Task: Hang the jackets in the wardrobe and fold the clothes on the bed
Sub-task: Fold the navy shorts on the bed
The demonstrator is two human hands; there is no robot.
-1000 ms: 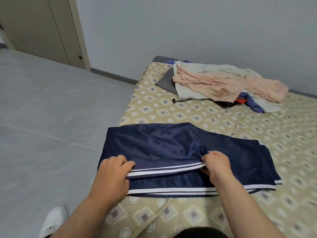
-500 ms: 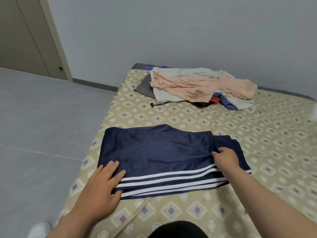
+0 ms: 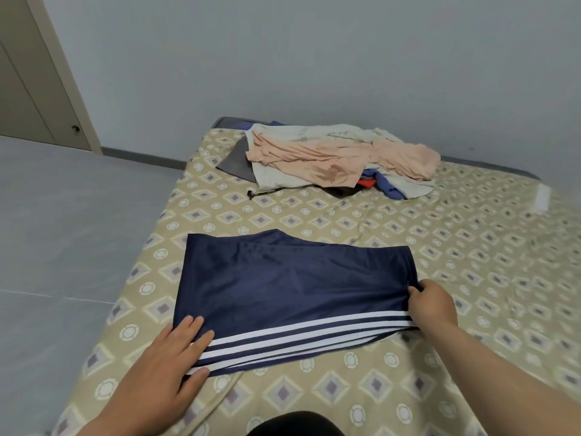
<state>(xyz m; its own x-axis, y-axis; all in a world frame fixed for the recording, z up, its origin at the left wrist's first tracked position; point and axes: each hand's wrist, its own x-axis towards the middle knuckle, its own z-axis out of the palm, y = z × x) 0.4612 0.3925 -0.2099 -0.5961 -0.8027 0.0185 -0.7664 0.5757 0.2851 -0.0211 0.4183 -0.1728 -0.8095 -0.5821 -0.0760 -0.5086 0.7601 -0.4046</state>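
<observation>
Bed (image 3: 471, 262): navy garment (image 3: 292, 287) mid-fold; left hand (image 3: 176, 357) pressing flat, right hand (image 3: 432, 305) pinching its edge. Next, likely: another fold.

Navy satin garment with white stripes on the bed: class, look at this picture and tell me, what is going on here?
A person is folding the navy satin garment with white stripes on the beige patterned bed. The left hand lies flat on its near left corner, fingers straight, while the right hand pinches its right edge. The garment forms a rough rectangle. Farther back, a loose pile of peach, cream, grey and blue clothes lies unfolded.
</observation>
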